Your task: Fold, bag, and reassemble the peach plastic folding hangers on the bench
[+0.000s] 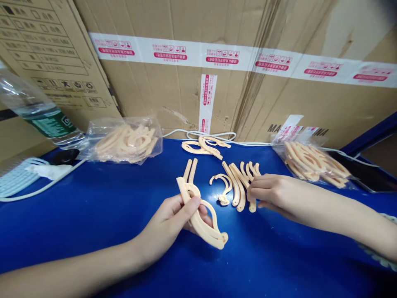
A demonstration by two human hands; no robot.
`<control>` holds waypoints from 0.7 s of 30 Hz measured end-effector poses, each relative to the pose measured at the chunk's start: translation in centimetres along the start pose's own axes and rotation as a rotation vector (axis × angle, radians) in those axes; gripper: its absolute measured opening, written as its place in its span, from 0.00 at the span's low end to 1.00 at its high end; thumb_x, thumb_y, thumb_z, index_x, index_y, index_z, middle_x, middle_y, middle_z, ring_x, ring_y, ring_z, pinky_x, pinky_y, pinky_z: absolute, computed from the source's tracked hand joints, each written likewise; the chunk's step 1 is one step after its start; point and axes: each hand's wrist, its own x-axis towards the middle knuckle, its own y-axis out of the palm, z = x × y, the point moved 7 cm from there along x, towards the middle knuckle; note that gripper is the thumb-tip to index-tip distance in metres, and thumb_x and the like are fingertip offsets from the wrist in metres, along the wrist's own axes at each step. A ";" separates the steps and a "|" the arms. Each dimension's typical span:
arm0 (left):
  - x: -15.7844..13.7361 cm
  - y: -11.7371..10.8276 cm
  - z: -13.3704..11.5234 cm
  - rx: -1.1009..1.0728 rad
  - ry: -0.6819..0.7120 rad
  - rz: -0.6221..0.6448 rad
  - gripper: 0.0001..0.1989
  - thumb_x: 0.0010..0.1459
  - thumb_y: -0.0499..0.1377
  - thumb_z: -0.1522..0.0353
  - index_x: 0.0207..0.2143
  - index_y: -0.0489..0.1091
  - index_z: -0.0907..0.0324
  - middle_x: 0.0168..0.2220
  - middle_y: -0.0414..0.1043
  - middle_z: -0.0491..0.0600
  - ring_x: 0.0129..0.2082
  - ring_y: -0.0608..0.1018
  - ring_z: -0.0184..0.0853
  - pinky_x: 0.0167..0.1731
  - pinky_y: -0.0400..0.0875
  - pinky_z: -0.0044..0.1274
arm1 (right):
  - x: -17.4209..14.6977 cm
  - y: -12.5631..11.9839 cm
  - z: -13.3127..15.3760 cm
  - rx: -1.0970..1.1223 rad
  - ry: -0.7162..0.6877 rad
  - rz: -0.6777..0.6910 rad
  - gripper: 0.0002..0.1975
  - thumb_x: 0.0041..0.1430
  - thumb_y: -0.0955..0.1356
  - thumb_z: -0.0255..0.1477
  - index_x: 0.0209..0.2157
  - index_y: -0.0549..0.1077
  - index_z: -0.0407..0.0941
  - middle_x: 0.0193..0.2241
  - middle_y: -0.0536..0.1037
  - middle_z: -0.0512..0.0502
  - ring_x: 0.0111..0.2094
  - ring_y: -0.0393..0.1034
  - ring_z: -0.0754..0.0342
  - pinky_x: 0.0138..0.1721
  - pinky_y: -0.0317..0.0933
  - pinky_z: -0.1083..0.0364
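My left hand (182,215) is closed around a beige plastic folding clothes hanger (203,227), thumb on top, held above the blue table. Two straight ends of it point away from me, and its curved end points to the lower right. To its right, several loose curved hanger arms (237,188) lie side by side in a row. My right hand (273,192) reaches over the right end of that row, its fingers bent together on a hanger arm (252,206); the fingertips are partly hidden. Left of the row lie thin hanger hooks (228,182) and a small beige piece (223,200).
Folded beige hangers (204,147) lie at the back. Clear bags of beige hangers stand left (127,140) and right (313,163). A water bottle (40,111), a white cable (217,135), a dark phone-like slab (369,176) and large cardboard boxes (173,91) border the blue table (93,215).
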 end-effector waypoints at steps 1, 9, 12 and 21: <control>0.0 0.0 0.0 -0.001 -0.001 -0.002 0.19 0.58 0.62 0.54 0.31 0.71 0.63 0.29 0.77 0.49 0.30 0.80 0.34 0.36 0.76 0.24 | -0.1 0.3 0.0 0.010 0.004 0.028 0.12 0.68 0.61 0.21 0.30 0.69 0.44 0.29 0.71 0.48 0.30 0.68 0.54 0.32 0.61 0.55; 0.0 -0.1 0.0 0.027 -0.001 0.000 0.21 0.60 0.59 0.53 0.33 0.71 0.64 0.31 0.77 0.51 0.32 0.80 0.36 0.38 0.75 0.26 | 0.4 1.2 -0.4 -0.016 0.022 -0.005 0.12 0.68 0.59 0.19 0.31 0.68 0.43 0.30 0.71 0.45 0.29 0.66 0.53 0.30 0.59 0.55; 0.1 0.1 -0.5 0.077 0.033 0.027 0.18 0.61 0.59 0.55 0.36 0.70 0.63 0.37 0.76 0.52 0.36 0.79 0.37 0.41 0.74 0.27 | 0.8 0.4 0.8 -0.061 -0.002 -0.114 0.12 0.69 0.57 0.21 0.37 0.71 0.41 0.33 0.74 0.41 0.33 0.68 0.51 0.33 0.62 0.53; -0.4 0.3 -1.6 0.277 0.156 0.017 0.15 0.63 0.59 0.63 0.50 0.65 0.56 0.39 0.71 0.47 0.39 0.74 0.33 0.40 0.72 0.22 | 0.7 1.1 7.9 -0.293 -0.342 -0.405 0.21 0.72 0.52 0.20 0.50 0.73 0.37 0.44 0.79 0.39 0.46 0.70 0.47 0.46 0.61 0.49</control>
